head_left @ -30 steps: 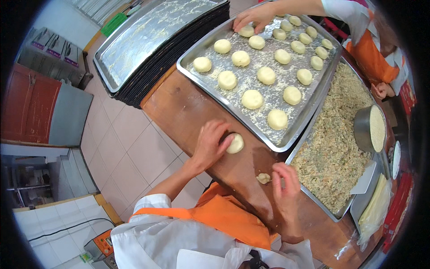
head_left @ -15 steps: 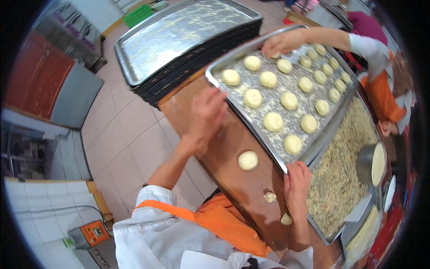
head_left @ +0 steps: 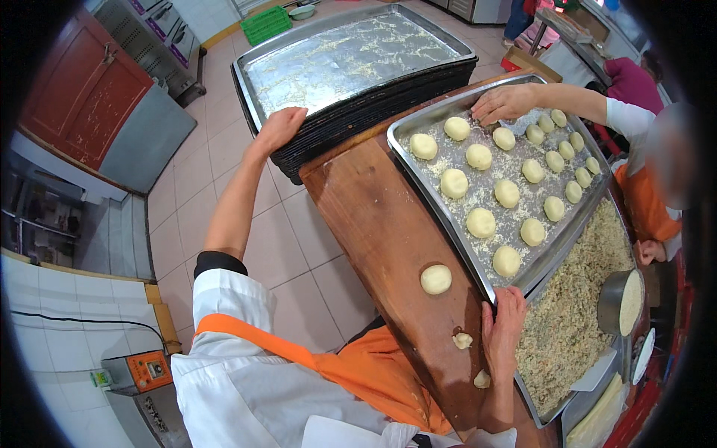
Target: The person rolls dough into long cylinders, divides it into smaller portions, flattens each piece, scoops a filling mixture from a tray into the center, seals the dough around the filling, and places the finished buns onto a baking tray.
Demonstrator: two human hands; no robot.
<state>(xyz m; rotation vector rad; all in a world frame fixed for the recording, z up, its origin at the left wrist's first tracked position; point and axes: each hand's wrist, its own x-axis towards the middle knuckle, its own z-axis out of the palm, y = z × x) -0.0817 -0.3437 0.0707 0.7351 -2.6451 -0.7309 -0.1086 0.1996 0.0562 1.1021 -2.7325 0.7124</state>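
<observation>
My left hand [head_left: 281,128] reaches up to the near rim of the empty metal tray [head_left: 351,58] atop a black stack, fingers curled at that rim. My right hand [head_left: 503,321] grips the near corner of the metal tray [head_left: 441,219] holding several pale dough rounds on a floured surface. A single dough round [head_left: 435,279] lies on the wooden table [head_left: 358,216] left of that hand, with small dough scraps [head_left: 461,340] nearby. A co-worker's hand [head_left: 502,103] rests among the rounds at the tray's far left part.
A tray of crumbly mixture [head_left: 560,328] and a metal pot [head_left: 614,302] lie at right, near the co-worker in an orange apron [head_left: 638,201]. A green crate [head_left: 265,26], red door [head_left: 82,71] and control box [head_left: 147,371] surround the tiled floor. Another person [head_left: 627,82] is behind.
My left hand has left the single dough round and moved up and leftward to the empty tray. My right hand has moved from beside the scraps onto the dough tray's corner. The view has shifted.
</observation>
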